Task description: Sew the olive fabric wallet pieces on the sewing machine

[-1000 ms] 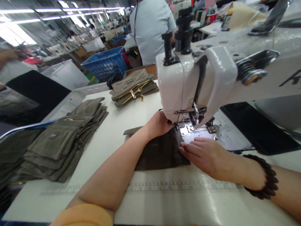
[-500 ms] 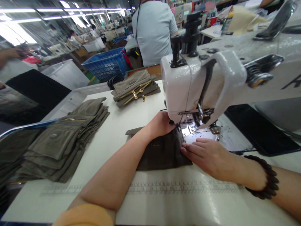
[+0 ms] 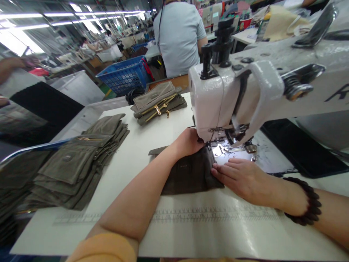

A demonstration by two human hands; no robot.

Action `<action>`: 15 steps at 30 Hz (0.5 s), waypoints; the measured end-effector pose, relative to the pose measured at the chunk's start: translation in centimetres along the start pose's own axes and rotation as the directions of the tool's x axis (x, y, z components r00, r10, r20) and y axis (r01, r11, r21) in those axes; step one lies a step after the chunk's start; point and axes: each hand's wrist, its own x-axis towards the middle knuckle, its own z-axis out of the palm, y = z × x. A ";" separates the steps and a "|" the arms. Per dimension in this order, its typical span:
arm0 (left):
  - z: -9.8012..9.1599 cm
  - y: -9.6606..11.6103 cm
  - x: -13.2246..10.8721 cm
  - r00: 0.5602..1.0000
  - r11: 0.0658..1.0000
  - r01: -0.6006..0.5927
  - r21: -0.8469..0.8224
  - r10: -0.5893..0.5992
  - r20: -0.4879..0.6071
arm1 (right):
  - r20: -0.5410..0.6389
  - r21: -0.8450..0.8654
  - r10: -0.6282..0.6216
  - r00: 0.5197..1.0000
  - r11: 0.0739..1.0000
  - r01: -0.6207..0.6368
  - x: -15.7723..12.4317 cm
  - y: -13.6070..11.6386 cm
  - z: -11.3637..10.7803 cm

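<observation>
A dark olive fabric pouch piece with a small label lies flat under the head of a white sewing machine. Its right edge runs by the lit needle plate. My left hand is closed on the far side of the pouch piece, close to the presser foot; its fingertips are hidden behind the hand and machine. At the near right edge, my right hand grips the fabric with its fingers pressed together. Its thumb is mostly hidden.
Olive pouch pieces are stacked on the left; a zippered pile lies farther back. A ruler scale runs along the table front. A black phone-like slab lies right. Beyond are a blue basket and a seated person.
The view has shifted slightly. The pouch piece and both hands keep nearly the same place at the needle; the machine's take-up parts show a different position.
</observation>
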 end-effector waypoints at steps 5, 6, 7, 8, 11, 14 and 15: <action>0.0 0.3 0.0 1.000 0.999 0.002 0.037 -0.001 -0.006 | 0.006 -0.008 0.004 1.000 1.000 -0.004 0.1 0.0 -0.2; 0.0 0.3 0.0 1.000 0.999 -0.004 0.038 0.004 -0.007 | -0.002 -0.010 0.005 1.000 1.000 -0.005 0.1 0.0 -0.2; -0.1 0.3 0.0 1.000 0.999 -0.010 0.039 0.010 -0.008 | -0.008 -0.011 0.006 1.000 1.000 -0.006 0.0 0.0 -0.2; -0.1 0.3 0.0 1.000 0.999 -0.018 0.039 0.018 -0.010 | -0.011 -0.012 0.008 1.000 1.000 -0.008 0.0 0.0 -0.2; -0.1 0.3 -0.1 0.999 0.999 -0.038 0.024 0.039 -0.026 | 0.004 -0.010 0.020 1.000 1.000 -0.020 -0.1 0.0 -0.1; 0.0 0.3 -0.1 0.998 0.999 -0.048 0.011 0.049 -0.036 | 0.019 -0.014 0.027 0.999 1.000 -0.027 -0.1 -0.1 0.0; 0.0 0.3 -0.1 0.998 0.999 -0.048 0.014 0.048 -0.034 | 0.020 -0.015 0.026 0.999 1.000 -0.026 -0.1 -0.1 0.0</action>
